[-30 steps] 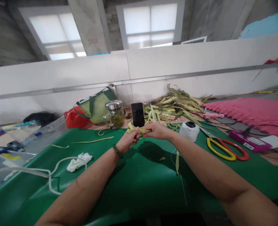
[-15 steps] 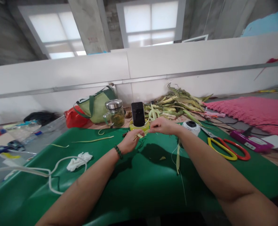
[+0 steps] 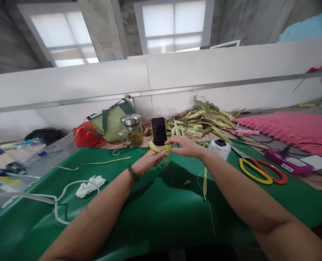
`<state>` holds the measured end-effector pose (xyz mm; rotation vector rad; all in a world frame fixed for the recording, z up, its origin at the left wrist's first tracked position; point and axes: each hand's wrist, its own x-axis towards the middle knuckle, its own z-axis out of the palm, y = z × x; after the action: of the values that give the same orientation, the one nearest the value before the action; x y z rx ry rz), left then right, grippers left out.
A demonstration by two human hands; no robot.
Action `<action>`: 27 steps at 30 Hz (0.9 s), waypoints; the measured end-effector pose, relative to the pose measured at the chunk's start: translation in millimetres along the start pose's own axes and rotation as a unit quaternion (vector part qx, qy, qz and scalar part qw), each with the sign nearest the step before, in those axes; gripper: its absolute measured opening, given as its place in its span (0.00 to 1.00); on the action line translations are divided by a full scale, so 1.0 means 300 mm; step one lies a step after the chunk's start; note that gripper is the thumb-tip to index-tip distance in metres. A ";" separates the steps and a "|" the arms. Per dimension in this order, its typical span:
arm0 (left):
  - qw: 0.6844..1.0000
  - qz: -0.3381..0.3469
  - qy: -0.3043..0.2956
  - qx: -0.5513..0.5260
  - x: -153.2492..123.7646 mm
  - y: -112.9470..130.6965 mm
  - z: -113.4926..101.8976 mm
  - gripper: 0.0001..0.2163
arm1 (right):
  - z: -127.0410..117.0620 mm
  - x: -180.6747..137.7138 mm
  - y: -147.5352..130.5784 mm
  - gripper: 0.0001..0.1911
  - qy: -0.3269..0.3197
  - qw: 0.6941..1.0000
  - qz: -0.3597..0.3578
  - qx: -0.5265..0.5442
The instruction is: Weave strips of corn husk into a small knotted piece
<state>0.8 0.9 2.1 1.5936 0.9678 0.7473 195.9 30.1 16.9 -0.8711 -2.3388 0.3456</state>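
Observation:
Both my hands meet over the far middle of the green mat (image 3: 155, 206). My left hand (image 3: 147, 163), with a dark bead bracelet at its wrist, is closed round a small bundle of yellow-green leaf strips (image 3: 158, 148). My right hand (image 3: 184, 146) pinches the same strips from the right side. A long thin strip (image 3: 204, 183) hangs down below my right wrist. A black phone (image 3: 159, 131) stands upright just behind my hands.
A pile of green leaves (image 3: 203, 121) lies at the back by the wall. A white thread spool (image 3: 219, 148), yellow and red scissors (image 3: 261, 174), a glass jar (image 3: 132, 129), a green bag (image 3: 110, 121), a pink knitted mat (image 3: 294, 127), white cord (image 3: 57, 203) and crumpled tissue (image 3: 91, 185) surround the mat.
My hands have worked the leaf strips, drawing slightly apart and closing together again, and have shifted a little up and left in view.

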 end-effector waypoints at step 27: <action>0.915 0.131 0.103 0.367 0.050 -0.101 0.009 0.09 | 0.087 0.014 -0.069 0.12 0.110 0.994 0.002 0.006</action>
<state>3.9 15.8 -28.3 2.3693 1.2976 0.7925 166.6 16.7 7.4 -0.8619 -2.1290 0.2519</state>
